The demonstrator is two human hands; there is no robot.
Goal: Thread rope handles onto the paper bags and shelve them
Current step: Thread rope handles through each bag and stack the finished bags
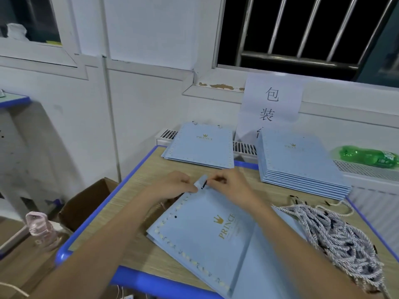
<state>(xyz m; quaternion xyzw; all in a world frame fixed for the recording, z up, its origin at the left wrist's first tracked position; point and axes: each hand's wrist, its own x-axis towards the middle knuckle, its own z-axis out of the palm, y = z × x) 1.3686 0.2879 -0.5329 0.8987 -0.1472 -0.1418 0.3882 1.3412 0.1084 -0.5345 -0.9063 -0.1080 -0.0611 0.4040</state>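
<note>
Bag [207, 231] lies flat at the worktop's [138, 182] near edge; left hand [172, 185] pinches its top corner, right hand [232, 186] fingers pinch a black rope tip [204, 184] there.

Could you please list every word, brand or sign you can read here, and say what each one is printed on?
"PRINCE", gold with a crown: on the blue paper bag under the hands.
"PRINCE", gold, small: on the top bag of the left stack.
Gold print on the right stack: too blurred to read.
"包装": on the white paper sign against the wall; a third character is hidden by the right stack.
Label on the green packet: too small to read.
</note>
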